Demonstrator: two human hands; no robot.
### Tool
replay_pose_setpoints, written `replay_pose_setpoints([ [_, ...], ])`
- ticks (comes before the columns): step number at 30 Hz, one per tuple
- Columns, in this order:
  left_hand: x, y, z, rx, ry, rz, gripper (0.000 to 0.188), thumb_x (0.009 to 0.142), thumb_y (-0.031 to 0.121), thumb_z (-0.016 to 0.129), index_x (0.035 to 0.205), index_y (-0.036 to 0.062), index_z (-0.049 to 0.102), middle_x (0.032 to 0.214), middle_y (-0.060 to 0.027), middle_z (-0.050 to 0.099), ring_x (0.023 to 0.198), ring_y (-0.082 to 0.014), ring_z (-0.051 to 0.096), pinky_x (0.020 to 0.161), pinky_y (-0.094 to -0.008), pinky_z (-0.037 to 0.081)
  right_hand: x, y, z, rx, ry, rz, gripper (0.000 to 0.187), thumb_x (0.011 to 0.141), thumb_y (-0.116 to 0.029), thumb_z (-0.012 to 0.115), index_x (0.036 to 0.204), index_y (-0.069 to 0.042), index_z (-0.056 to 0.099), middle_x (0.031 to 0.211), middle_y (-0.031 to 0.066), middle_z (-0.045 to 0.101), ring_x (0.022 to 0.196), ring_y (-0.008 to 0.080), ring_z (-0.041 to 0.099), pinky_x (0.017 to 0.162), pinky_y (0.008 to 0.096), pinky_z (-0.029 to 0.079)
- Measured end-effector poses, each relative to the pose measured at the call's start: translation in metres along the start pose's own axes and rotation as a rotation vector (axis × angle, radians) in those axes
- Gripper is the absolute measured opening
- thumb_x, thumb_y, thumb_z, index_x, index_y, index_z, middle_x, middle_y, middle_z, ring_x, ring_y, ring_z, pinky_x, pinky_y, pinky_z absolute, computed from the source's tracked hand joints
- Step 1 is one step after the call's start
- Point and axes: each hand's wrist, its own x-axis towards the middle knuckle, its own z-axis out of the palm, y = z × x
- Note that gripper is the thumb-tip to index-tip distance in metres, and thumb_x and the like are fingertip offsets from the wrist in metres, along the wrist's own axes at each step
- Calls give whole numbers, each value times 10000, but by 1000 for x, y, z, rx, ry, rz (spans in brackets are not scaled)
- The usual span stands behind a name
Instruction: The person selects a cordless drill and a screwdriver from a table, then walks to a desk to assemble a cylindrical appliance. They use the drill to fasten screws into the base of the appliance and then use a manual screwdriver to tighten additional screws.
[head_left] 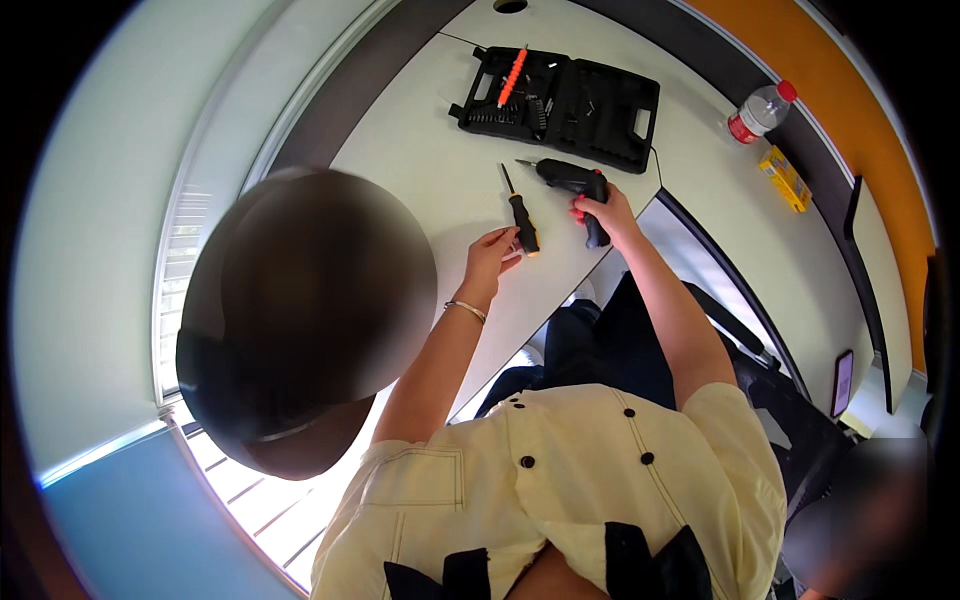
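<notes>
My right hand [610, 215] is wrapped round the grip of a black cordless screwdriver [570, 177], whose bit points left over the white table. To its left is a hand screwdriver [523, 222] with a black and orange handle, its thin shaft pointing away from me. My left hand [492, 255], with a bracelet at the wrist, is right beside that handle, fingers loosely bent and apart. The fingertips reach the handle's edge; whether they press on it I cannot tell. Beyond both tools lies an opened black tool case [610, 120] with rows of small bits and a red-orange stick-like tool [513, 78] across it.
A clear bottle with a red cap [762, 112] and a small yellow box [785, 178] are at the far right. A phone [843, 383] stands near the right edge. Blurred heads of other people are at left [310, 320] and lower right [865, 520].
</notes>
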Motion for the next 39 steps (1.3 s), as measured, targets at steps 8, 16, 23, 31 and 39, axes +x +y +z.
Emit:
replay_pose_setpoints([
  [8, 25, 33, 42, 93, 119, 55, 211, 857, 175, 565, 993, 22, 617, 887, -16, 594, 811, -106, 556, 708, -260, 499, 0, -8, -11, 76, -29, -86, 373, 733, -13, 635, 1033, 46, 422, 885, 147, 606, 769, 203, 633, 607, 279, 520],
  [16, 85, 98, 89, 437, 369, 669, 134, 810, 121, 613, 916, 59, 666, 831, -34, 565, 741, -124, 526, 619, -250, 440, -1, -10, -40, 224, -47, -144, 403, 759, -14, 623, 1106, 7, 421, 966, 127, 585, 821, 192, 616, 681, 278, 516],
  [23, 158, 137, 118, 1040, 296, 1237, 179, 732, 30, 627, 901, 78, 662, 838, -75, 523, 753, -230, 535, 643, -291, 458, 1, -25, -61, 237, -7, -131, 362, 761, -5, 619, 1080, 8, 449, 956, 135, 591, 794, 209, 626, 677, 300, 527],
  [31, 191, 134, 130, 1411, 133, 1336, 215, 715, 34, 554, 911, 57, 639, 924, -58, 536, 871, -224, 548, 705, -311, 488, 2, -24, -75, 241, 46, -116, 366, 760, 16, 612, 1085, 27, 445, 949, 159, 599, 791, 233, 633, 665, 311, 528],
  [39, 206, 131, 121, 1463, 79, 1195, 264, 673, -27, 534, 910, 24, 639, 977, -67, 567, 935, -237, 549, 771, -321, 480, -1, -19, -82, 251, 92, -97, 365, 752, 31, 613, 1076, 27, 444, 941, 165, 601, 798, 245, 633, 672, 328, 534],
])
